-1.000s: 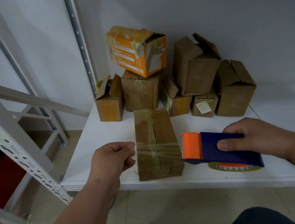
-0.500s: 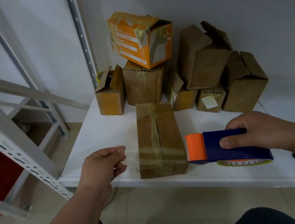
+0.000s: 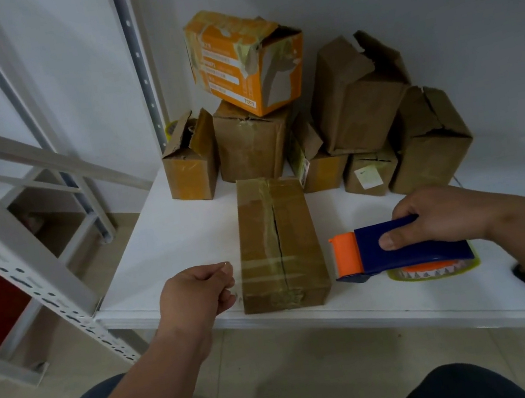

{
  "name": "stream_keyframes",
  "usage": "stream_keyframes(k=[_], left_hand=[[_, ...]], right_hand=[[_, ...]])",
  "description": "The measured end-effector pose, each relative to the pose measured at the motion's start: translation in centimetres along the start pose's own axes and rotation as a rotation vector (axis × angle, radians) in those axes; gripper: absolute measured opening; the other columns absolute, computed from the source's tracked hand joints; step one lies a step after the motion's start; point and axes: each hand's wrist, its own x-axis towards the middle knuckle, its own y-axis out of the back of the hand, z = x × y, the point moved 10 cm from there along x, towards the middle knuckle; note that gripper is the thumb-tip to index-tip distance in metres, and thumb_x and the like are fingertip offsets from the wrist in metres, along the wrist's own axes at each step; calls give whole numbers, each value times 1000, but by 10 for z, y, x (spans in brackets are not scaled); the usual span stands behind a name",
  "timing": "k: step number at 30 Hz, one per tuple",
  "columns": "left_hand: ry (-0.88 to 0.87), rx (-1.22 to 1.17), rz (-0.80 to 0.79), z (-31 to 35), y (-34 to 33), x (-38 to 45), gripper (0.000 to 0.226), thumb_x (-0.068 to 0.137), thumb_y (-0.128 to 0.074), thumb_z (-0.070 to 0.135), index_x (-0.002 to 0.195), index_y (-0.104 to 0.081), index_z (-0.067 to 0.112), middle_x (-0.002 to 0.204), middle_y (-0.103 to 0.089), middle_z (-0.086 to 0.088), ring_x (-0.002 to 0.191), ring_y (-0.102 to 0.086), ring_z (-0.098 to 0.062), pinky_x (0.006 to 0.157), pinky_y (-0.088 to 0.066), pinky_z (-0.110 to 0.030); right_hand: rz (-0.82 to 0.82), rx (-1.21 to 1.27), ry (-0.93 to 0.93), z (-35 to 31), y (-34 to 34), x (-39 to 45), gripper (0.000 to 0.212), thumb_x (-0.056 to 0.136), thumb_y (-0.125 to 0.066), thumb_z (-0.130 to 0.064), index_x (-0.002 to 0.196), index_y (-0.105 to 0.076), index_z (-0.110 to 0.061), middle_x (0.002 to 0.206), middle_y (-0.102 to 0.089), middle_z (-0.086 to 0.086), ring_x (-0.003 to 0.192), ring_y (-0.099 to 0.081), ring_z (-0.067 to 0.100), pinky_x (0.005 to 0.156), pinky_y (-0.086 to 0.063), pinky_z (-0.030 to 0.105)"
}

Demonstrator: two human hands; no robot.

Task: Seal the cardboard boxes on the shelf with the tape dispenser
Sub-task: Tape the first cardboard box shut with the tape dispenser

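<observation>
I see the long brown cardboard box [image 3: 278, 244] at the white shelf [image 3: 170, 235] front edge, betw. both hands. Left hand [image 3: 197, 296] fingers curled, prob. pinching the clear tape end taut beside it. Right hand [image 3: 438, 218] grips the blue-and-orange tape dispenser [image 3: 401, 245], mouth facing the box, ready to cut.

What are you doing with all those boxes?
A person is taping boxes shut on a white shelf. The right hand grips a blue and orange tape dispenser beside a long cardboard box, which has clear tape across its near end. The left hand is curled beside the box's other side. More boxes, some open, are piled behind.
</observation>
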Motion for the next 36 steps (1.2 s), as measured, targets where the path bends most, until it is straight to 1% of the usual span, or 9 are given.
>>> stream_keyframes(k=[8, 16, 20, 24, 26, 29, 32, 34, 36], left_hand=[[30, 10, 7, -9, -3, 1, 2, 87, -71, 8, 86, -73, 7, 79, -70, -16, 63, -58, -20, 59, -55, -27], [46, 113, 26, -15, -7, -6, 8, 90, -68, 15, 90, -76, 12, 79, -71, -10, 66, -58, -19, 58, -56, -30], [23, 316, -1, -7, -12, -10, 21, 95, -62, 26, 110, -73, 16, 94, -70, -2, 78, -63, -19, 65, -60, -33], [8, 583, -74, -15, -13, -11, 46, 95, -56, 21, 141, -49, 22, 114, -64, -1, 86, -64, -21, 64, -58, -31], [-51, 672, -89, -16, -14, -10, 53, 94, -54, 16, 146, -44, 23, 115, -64, -1, 92, -64, -23, 80, -57, -36], [-212, 807, -69, -1, -19, -11, 55, 95, -54, 13, 148, -40, 23, 101, -60, 5, 86, -57, -10, 83, -49, -28], [-549, 909, -72, 31, -36, -26, 54, 99, -47, 15, 150, -34, 26, 134, -51, 2, 118, -49, -13, 103, -41, -28], [-712, 1032, -217, 39, -63, -40, 59, 100, -44, 32, 154, -21, 27, 154, -31, 5, 141, -28, -16, 116, -25, -32], [-754, 1247, -385, 32, -89, -48, 77, 96, -37, 58, 155, 3, 29, 162, 2, 12, 150, 3, -15, 121, -5, -34]], right_hand=[[-60, -108, -35, 0, -9, 14, 38, 79, -66, -58, 90, -66, -22, 87, -70, -2, 79, -68, 14, 72, -54, 27], [-72, -122, -43, 1, -17, 20, 38, 80, -66, -58, 92, -66, -22, 89, -69, -2, 81, -67, 13, 74, -54, 27], [-76, -116, -36, 3, -20, 23, 40, 80, -65, -59, 93, -67, -20, 90, -69, -1, 82, -67, 14, 76, -55, 29], [-61, -91, -32, 6, -21, 23, 38, 80, -66, -58, 91, -67, -21, 88, -69, -2, 80, -67, 13, 72, -53, 26], [-57, -78, -31, 8, -22, 22, 37, 80, -66, -58, 90, -67, -22, 88, -69, -2, 80, -67, 13, 72, -53, 26], [-51, -59, -31, 9, -24, 21, 36, 80, -66, -57, 88, -66, -22, 89, -69, -1, 80, -66, 13, 70, -51, 25], [-41, -49, -19, 11, -25, 21, 35, 80, -66, -58, 84, -65, -24, 87, -68, -2, 79, -66, 13, 67, -50, 24], [-40, -56, -15, 12, -25, 21, 35, 80, -66, -59, 85, -65, -24, 86, -68, -2, 79, -66, 12, 67, -51, 24], [-42, -70, -14, 11, -24, 21, 36, 79, -65, -60, 87, -64, -24, 86, -67, -3, 80, -66, 12, 69, -51, 24]])
